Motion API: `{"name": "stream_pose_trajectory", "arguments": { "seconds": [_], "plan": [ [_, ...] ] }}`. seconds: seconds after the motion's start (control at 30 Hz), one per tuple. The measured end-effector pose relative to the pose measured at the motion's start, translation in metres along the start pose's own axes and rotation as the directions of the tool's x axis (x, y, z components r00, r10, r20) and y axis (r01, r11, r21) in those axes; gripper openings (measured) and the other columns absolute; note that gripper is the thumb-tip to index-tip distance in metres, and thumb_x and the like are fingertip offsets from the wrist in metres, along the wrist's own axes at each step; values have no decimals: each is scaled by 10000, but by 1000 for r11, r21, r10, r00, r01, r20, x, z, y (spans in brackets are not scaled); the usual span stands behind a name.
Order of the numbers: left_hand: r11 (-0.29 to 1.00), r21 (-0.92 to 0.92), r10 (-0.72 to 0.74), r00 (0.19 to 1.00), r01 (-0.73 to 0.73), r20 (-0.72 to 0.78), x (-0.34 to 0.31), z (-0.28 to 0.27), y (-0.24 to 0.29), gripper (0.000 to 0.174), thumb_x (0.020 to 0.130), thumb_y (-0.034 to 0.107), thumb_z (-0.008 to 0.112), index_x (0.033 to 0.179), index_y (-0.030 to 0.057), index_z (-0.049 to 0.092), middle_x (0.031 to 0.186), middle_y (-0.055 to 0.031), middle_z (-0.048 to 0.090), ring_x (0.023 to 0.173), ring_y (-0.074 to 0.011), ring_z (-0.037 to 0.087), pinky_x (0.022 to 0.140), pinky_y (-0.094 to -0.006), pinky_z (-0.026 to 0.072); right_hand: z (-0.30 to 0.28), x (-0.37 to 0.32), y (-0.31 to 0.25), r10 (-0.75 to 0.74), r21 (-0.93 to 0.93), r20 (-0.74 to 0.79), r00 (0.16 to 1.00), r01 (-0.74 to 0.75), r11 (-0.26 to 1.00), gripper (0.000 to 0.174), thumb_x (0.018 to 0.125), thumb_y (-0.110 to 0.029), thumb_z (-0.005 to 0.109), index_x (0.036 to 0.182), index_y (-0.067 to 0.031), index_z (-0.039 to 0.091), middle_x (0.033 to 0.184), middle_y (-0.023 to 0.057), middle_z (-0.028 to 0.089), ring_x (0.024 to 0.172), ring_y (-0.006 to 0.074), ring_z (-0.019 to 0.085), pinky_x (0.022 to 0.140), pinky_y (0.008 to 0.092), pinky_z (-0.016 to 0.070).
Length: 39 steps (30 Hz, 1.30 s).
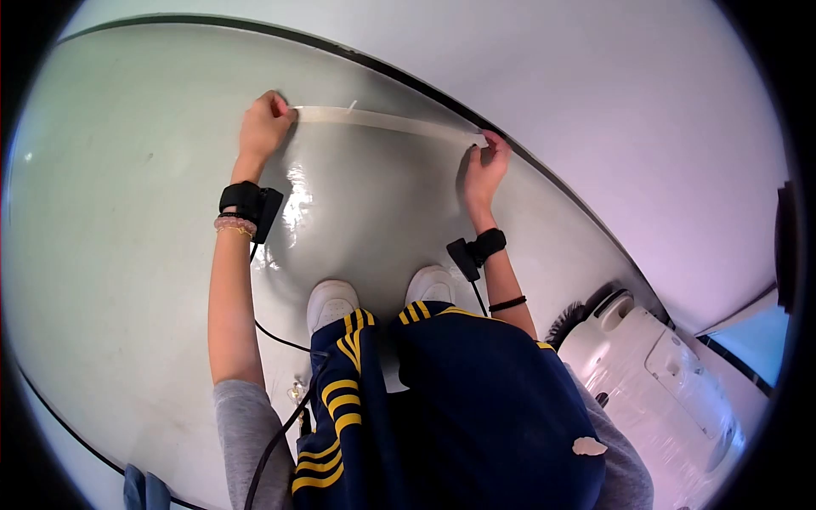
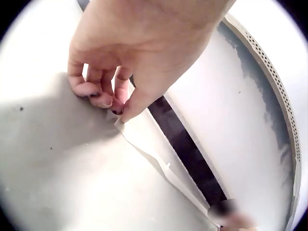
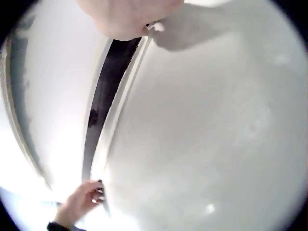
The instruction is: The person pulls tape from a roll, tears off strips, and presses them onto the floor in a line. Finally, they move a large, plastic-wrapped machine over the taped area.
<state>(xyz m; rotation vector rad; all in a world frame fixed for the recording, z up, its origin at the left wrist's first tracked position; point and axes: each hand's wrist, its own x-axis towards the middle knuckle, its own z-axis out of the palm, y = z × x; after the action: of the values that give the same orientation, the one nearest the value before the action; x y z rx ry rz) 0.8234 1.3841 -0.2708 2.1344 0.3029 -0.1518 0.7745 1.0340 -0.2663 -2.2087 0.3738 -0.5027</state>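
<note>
A long strip of cream tape (image 1: 365,119) stretches between my two hands, low over the grey floor beside the dark baseboard. My left hand (image 1: 266,127) pinches its left end between thumb and fingertips, the fingers curled, as the left wrist view (image 2: 139,53) of that hand shows. At the other end, my right hand (image 1: 487,174) holds the tape between thumb and finger, mostly hidden in the right wrist view. A small white tab (image 1: 352,106) sticks up from the strip's far edge.
The dark baseboard (image 1: 408,78) runs along the foot of the white wall (image 1: 595,102). Two white shoes (image 1: 333,304) stand on the floor (image 1: 136,255) below the hands. To the right is a white plastic-wrapped machine (image 1: 654,374) with a black brush (image 1: 565,323). Camera cables hang from both wrists.
</note>
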Motion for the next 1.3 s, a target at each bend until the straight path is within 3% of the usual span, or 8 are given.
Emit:
{"name": "stream_pose_trajectory", "arguments": {
  "seconds": [0.03, 0.1, 0.17, 0.2, 0.27, 0.6, 0.97, 1.3],
  "plan": [
    [999, 48, 6, 1000, -6, 5, 1, 0, 2, 161, 723, 184, 632, 758, 47, 553, 693, -99, 613, 659, -270, 593, 629, -352, 462, 1, -1, -14, -175, -282, -16, 984, 164, 945, 303, 814, 12, 559, 1112, -37, 531, 1086, 131, 532, 1003, 221, 523, 903, 348, 399],
    [995, 95, -5, 1000, 4, 9, -1, 0, 6, 160, 727, 189, 634, 758, 54, 553, 697, -97, 614, 671, -277, 596, 629, -357, 462, 6, -5, -41, -315, -274, 137, 939, 341, 899, 367, 812, -2, 556, 1173, -54, 509, 1173, 148, 495, 1090, 265, 474, 951, 378, 362],
    [989, 142, -45, 999, 41, 22, -2, -4, 12, 168, 737, 206, 641, 760, 68, 547, 709, -89, 615, 700, -290, 599, 634, -373, 460, 24, -15, -56, -521, -131, 375, 767, 600, 789, 476, 820, -41, 552, 1282, -73, 442, 1317, 154, 420, 1229, 314, 383, 1026, 415, 303],
    [990, 140, 3, 1000, 0, -22, -5, -1, 11, 194, 758, 196, 637, 744, 39, 522, 624, -54, 550, 570, -181, 514, 573, -315, 420, 37, -22, -66, -596, -12, 462, 657, 677, 736, 523, 831, -65, 550, 1331, -75, 397, 1374, 144, 382, 1280, 320, 340, 1053, 422, 280],
    [989, 147, -4, 999, 9, -34, -9, 2, 12, 195, 762, 197, 636, 751, 42, 519, 629, -54, 551, 579, -185, 519, 575, -315, 419, 55, -38, -91, -546, 67, 654, 523, 680, 731, 522, 881, -166, 494, 1358, -34, 329, 1389, 164, 350, 1309, 298, 303, 1090, 455, 225],
    [983, 176, -52, 999, 50, 5, -9, -2, 15, 156, 787, 216, 610, 807, 89, 522, 733, -67, 615, 724, -276, 598, 640, -384, 457, 42, -34, -78, -339, -173, 773, 537, 692, 701, 522, 919, -238, 421, 1380, -29, 291, 1426, 111, 320, 1331, 239, 274, 1103, 440, 188],
    [972, 223, -82, 997, 81, -5, -9, 0, 14, 164, 805, 227, 610, 825, 98, 511, 755, -54, 620, 743, -262, 601, 657, -382, 456, -38, -4, -7, -77, -552, 575, 815, 455, 698, 519, 927, -237, 381, 1389, -23, 280, 1434, 113, 311, 1336, 233, 273, 1105, 446, 159],
    [964, 197, 194, 978, -176, -73, -62, 17, 77, 93, 854, 139, 506, 856, 48, 489, 789, -168, 593, 733, -377, 576, 609, -459, 443, -55, -14, 3, -103, -332, 550, 829, 330, 884, 490, 924, -161, 376, 1378, 3, 289, 1432, 208, 268, 1354, 318, 208, 1101, 457, 129]
  ]
}}
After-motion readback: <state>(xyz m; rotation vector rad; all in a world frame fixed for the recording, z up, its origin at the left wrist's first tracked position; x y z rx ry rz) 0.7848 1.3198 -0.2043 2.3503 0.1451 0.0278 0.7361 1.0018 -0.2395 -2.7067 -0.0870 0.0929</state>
